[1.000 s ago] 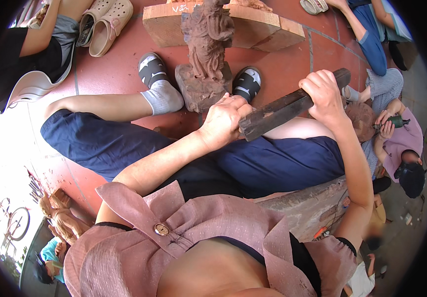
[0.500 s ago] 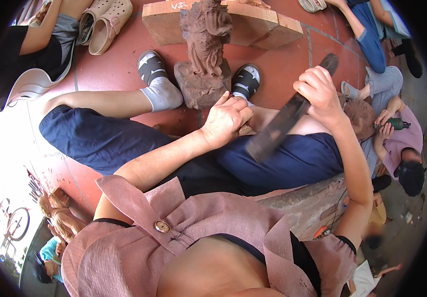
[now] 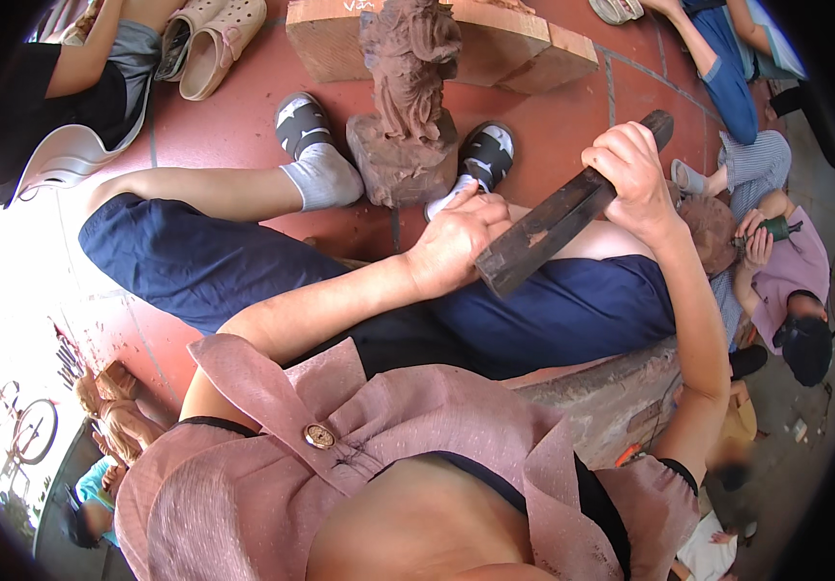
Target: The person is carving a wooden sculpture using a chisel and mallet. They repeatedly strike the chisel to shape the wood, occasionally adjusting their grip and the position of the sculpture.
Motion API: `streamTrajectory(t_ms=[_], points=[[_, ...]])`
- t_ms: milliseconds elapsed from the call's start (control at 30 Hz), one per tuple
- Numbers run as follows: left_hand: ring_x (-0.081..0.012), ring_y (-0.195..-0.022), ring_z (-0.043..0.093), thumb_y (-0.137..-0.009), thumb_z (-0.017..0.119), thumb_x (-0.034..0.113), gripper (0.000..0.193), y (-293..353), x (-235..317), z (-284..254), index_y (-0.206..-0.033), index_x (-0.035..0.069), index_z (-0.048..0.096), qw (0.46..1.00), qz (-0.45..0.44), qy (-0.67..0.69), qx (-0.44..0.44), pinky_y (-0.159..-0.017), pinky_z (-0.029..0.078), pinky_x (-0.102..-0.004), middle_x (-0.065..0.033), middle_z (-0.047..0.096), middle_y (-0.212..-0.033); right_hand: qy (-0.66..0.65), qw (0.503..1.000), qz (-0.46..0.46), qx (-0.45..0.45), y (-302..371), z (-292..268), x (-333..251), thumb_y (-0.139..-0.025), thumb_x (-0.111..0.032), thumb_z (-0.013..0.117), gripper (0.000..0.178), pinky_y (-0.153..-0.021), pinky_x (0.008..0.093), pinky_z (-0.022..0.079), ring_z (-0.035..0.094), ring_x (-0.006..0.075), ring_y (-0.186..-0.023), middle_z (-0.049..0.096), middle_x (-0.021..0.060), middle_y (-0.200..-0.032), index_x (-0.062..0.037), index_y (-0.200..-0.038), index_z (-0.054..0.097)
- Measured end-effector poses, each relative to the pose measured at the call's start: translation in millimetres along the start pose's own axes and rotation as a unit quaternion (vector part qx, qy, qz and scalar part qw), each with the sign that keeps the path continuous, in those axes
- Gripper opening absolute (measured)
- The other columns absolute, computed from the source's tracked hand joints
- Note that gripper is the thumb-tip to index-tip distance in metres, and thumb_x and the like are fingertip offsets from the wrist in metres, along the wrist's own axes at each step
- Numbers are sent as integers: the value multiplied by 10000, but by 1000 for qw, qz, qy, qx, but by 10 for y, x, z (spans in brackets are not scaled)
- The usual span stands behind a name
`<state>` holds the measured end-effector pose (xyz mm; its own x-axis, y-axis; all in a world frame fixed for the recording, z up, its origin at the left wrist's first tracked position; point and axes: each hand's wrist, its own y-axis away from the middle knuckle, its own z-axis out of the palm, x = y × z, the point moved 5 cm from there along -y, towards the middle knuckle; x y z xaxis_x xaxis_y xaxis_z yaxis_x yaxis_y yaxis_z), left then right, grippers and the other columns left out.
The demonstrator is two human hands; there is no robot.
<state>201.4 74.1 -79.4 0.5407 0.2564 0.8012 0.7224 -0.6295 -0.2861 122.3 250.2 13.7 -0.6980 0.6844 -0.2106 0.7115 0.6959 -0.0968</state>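
In front of me a brown carved wooden statue (image 3: 409,82) stands upright on its rough block base (image 3: 403,165), between my sandalled feet. My left hand (image 3: 456,242) is closed in front of this base, over my lap. It grips a chisel, which its fingers and the mallet almost wholly hide. Higher on the right, my right hand (image 3: 628,179) is wrapped round a long dark wooden mallet (image 3: 548,232). The mallet slants down to the left, its broad end close beside my left hand; whether they touch, I cannot tell.
Behind the statue lies a thick pale wooden block (image 3: 504,48) on the red tiled floor (image 3: 214,140). Beige clogs (image 3: 214,48) and a seated person are at upper left. On the right, another person holds a green tool (image 3: 775,229) against a round brown carving (image 3: 706,232).
The mallet's broad end has come in closer to my left hand and now covers part of it. My left hand has shifted slightly; both hands keep their grip.
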Motion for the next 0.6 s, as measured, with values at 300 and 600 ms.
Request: streamTrajectory(t_ms=[300, 600], points=[[-302, -975, 600, -664, 699, 76, 211, 41, -157, -85, -847, 93, 595, 998, -62, -17, 12, -1017, 404, -532, -63, 570, -901, -3, 1000, -11, -11, 28, 27, 2, -589, 40, 649, 268, -857, 381, 395, 549, 247, -836, 538, 48, -813, -64, -828, 587], [-314, -987, 585, -643, 717, 73, 252, -78, -244, -57, -854, 107, 582, 996, -90, -17, 1, -958, 434, -518, -73, 571, -890, -38, 999, -22, -12, 18, 38, 4, -616, 3, 659, 227, -818, 355, 412, 549, 256, -810, 524, 61, -787, -59, -819, 580]])
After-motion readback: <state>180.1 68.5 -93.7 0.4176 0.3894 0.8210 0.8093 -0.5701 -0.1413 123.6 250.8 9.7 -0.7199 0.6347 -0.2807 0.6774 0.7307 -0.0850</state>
